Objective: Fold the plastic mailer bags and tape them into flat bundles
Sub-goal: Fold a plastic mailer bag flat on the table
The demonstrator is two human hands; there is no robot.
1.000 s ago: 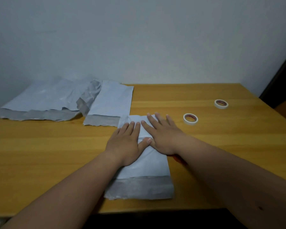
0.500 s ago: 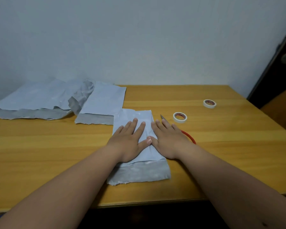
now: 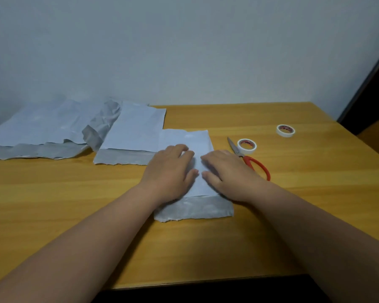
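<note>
Two bare hands lie palm-down on a folded plastic mailer bag [image 3: 198,158] near the middle of the wooden table [image 3: 53,193]. On the bag's left part rests the left hand [image 3: 170,171], its fingers held fairly straight and close together, pressing rather than gripping; the fingertips look a little blurred. Just beside it on the bag's right part sits the right hand [image 3: 225,171], fingers likewise flattened against the plastic with nothing curled round or pinched. A narrow strip of the white surface shows between the two hands. The bag lies lengthwise away from the person, its white face up and a grey band [image 3: 195,209] of its inner side showing at the near end, with a ragged edge. Touching the bag's far left corner is a second mailer bag [image 3: 136,127], flat, white above and grey along its near edge. Further left lies a loose heap of more mailer bags [image 3: 46,130], creased and overlapping, reaching back to the wall [image 3: 184,51]. To the right of the right hand lie scissors [image 3: 247,160] with red handles, blades pointing away. A roll of tape [image 3: 246,146] sits touching or just beside the blades, and another tape roll [image 3: 285,130] stands well apart toward the far right.
</note>
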